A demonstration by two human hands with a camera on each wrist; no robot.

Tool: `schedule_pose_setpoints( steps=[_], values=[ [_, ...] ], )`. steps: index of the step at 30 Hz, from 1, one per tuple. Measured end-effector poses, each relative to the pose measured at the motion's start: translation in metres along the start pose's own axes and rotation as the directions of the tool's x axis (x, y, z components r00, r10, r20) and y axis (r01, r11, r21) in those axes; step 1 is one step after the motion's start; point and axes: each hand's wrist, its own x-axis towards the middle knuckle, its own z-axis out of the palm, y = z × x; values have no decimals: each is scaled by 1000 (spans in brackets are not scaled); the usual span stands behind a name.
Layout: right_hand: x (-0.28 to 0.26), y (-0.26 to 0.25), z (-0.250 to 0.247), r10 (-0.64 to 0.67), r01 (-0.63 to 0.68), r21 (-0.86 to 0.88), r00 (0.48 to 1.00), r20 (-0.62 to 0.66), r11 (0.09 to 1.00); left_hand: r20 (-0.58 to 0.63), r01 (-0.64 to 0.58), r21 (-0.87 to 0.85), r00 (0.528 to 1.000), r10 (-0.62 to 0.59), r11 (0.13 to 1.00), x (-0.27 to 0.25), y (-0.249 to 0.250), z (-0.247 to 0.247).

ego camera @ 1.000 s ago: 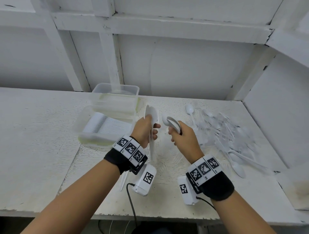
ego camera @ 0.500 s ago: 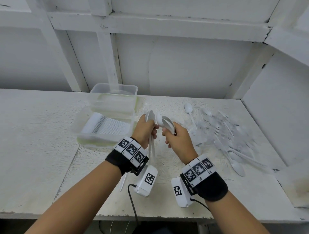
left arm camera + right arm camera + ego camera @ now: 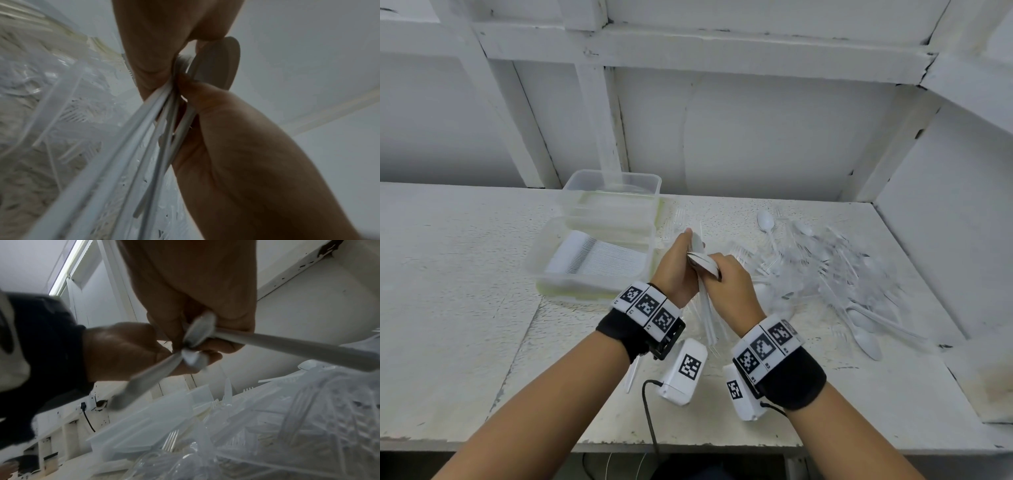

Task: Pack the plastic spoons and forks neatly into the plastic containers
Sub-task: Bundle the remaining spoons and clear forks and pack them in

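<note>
Head view: left hand point(image 3: 677, 270) grips a bundle of white spoons point(image 3: 705, 308) above the table point(image 3: 465, 274), right hand point(image 3: 732, 291) meeting it with one spoon point(image 3: 703, 263), beside the containers point(image 3: 599, 253). Left wrist view: fingers point(image 3: 216, 123) curl round the handles. Right wrist view: fingers point(image 3: 232, 321) pinch that spoon's handle over loose cutlery point(image 3: 287, 434).

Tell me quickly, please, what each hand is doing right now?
Left hand: fingers curled round a bundle of white spoons.
Right hand: fingers curled round a single white spoon, its bowl brought against the bundle.
</note>
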Motion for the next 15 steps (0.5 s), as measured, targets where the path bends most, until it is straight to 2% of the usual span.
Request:
schedule_pose_setpoints(
  steps=[4,8,10,12,15],
  values=[
    [-1,-4,-7,-16,15,15,997,74,1000,-3,-12,-15,1000,11,1000,2,0,-4],
    [-12,-15,-19,20,-22,98,1000,23,995,-24,-46,-69,999,44,997,6,0,-12],
    [-11,-19,-23,90,-91,169,996,13,981,-7,-51,-48,999,51,998,7,0,-14],
    [-6,-19,-26,191,-199,287,980,56,937,19,-48,-11,999,48,999,6,0,-16],
    [1,-17,-26,292,-302,396,953,87,867,113,-57,-30,992,60,998,4,0,-14]
  ],
)
